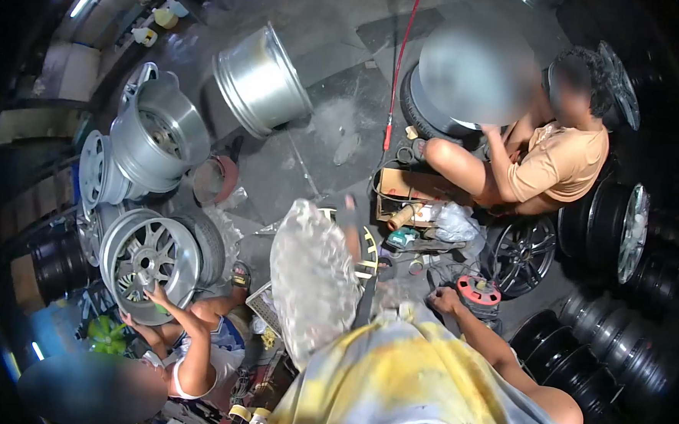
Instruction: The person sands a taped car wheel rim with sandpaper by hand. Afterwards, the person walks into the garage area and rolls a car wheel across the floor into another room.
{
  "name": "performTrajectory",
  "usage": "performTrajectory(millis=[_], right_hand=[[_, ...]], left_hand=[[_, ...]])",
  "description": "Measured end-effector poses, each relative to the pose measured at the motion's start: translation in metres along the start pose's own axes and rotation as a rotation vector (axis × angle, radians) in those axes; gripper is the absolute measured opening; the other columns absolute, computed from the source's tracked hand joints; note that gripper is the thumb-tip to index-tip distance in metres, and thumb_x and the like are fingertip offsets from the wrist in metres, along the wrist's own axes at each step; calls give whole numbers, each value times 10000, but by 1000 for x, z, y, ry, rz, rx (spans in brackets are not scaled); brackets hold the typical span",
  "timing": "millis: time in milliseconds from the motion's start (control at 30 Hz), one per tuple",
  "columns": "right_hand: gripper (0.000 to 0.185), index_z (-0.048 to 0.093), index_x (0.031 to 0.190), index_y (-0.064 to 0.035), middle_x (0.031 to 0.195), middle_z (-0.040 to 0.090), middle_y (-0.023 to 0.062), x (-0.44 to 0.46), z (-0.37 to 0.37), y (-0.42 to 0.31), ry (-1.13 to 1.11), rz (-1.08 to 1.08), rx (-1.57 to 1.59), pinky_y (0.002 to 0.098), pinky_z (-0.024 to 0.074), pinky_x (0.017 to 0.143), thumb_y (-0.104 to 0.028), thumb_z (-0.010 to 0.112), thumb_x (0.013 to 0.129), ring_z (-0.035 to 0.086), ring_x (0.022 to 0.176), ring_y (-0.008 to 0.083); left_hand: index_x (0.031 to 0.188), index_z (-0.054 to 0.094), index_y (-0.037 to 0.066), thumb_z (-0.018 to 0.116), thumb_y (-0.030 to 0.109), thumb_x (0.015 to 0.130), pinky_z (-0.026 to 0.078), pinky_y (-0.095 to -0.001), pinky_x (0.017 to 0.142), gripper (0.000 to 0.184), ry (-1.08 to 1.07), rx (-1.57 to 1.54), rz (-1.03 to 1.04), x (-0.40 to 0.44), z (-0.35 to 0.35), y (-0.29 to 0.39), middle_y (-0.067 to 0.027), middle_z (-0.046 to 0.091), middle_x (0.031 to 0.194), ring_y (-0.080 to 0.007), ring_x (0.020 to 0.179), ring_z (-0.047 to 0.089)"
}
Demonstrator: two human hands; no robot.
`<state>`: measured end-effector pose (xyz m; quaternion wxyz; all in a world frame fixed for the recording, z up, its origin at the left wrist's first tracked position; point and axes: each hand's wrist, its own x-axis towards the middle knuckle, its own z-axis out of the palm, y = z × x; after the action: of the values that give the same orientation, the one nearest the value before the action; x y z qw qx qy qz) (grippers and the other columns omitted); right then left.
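My right hand [444, 300] reaches out to the right, its fingers curled beside a red-topped cable reel [479, 290]. What those fingers hold, if anything, is too small to make out. My left hand does not show. In front of my yellow-and-grey stained clothing [393, 361] stands a large rounded piece wrapped in crinkled clear plastic [313, 276]. Just beyond it, a black-and-yellow ring-shaped part [370, 252] is partly hidden.
At left, a person holds a silver wheel rim [149, 263]; stacked rims [159, 137] stand behind. A person in a tan shirt [561, 162] sits by a tyre [422, 109]. Nearby are a cardboard box [410, 183], a black wheel [523, 256], a lone rim [262, 81] and dark rims [559, 346].
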<state>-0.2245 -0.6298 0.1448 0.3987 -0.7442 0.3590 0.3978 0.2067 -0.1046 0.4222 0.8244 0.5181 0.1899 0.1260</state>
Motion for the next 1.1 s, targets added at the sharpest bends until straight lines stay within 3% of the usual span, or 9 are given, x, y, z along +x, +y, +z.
performTrajectory(millis=[133, 267, 400, 467, 533, 600, 967, 1033, 1100], right_hand=[[398, 718, 1022, -15, 1003, 704, 259, 9, -48, -37, 56, -19, 36, 455, 530, 858, -359, 697, 823, 684, 993, 387], [269, 727, 865, 3, 715, 701, 134, 60, -126, -95, 222, -38, 192, 385, 501, 625, -263, 682, 871, 639, 646, 185], [254, 762, 905, -45, 797, 718, 184, 128, -200, -174, 496, -184, 23, 409, 522, 633, -264, 636, 884, 684, 664, 292], [306, 762, 985, -56, 871, 729, 182, 183, -236, -204, 42, -343, -231, 404, 536, 680, -317, 615, 920, 694, 720, 309], [220, 724, 990, -71, 867, 717, 139, 176, -291, -332, 342, -650, -905, 436, 555, 704, -223, 600, 892, 708, 765, 273], [275, 717, 993, -37, 821, 703, 179, 215, -345, -428, 174, -332, 329, 436, 548, 699, -271, 603, 906, 702, 747, 302], [323, 721, 1052, -63, 1022, 699, 224, 279, -589, -610, 360, -439, 14, 414, 525, 825, -324, 704, 863, 683, 950, 352], [389, 736, 1057, -98, 1002, 713, 203, 344, -598, -608, 483, -400, 15, 435, 541, 846, -414, 686, 836, 694, 963, 354], [391, 735, 1092, -107, 1065, 706, 209, 380, -634, -637, 238, -279, -128, 451, 524, 914, -401, 632, 857, 673, 1055, 361]], left_hand=[[1373, 434, 23, 394, 238, 1019, 242, -322, 1008, 416, 12, 445, -28, 41, -64, -27, -50, 456, 1335, -161, 1189, 384], [1240, 554, 37, 481, 306, 1005, 366, -341, 801, 365, -197, 1035, -541, -31, -150, -247, -48, 570, 1122, -149, 948, 498], [1108, 675, 50, 568, 374, 990, 491, -360, 595, 361, -535, 791, -857, 15, -77, -407, -45, 684, 909, -138, 707, 612], [1043, 713, 31, 600, 294, 964, 469, -328, 563, 297, -459, 1001, -955, 99, 62, -335, -35, 645, 743, -114, 613, 553], [1032, 724, 13, 594, 277, 959, 448, -299, 557, 303, -477, 972, -886, 138, 171, -297, -15, 635, 692, -111, 602, 538], [1011, 740, 30, 626, 318, 927, 442, -302, 569, 320, -531, 1241, -973, 169, 186, -299, -9, 622, 702, -98, 652, 547], [1132, 751, 104, 636, 364, 905, 445, -295, 602, 363, -977, 969, -672, 277, 280, -360, 11, 647, 803, -119, 681, 551], [1173, 743, 131, 637, 375, 910, 430, -289, 600, 374, -1056, 714, -887, 319, 527, -258, 46, 617, 819, -108, 665, 512], [1149, 741, 73, 646, 313, 939, 351, -237, 535, 333, -828, 1077, -727, 376, 615, -263, 72, 561, 749, -46, 614, 425]])
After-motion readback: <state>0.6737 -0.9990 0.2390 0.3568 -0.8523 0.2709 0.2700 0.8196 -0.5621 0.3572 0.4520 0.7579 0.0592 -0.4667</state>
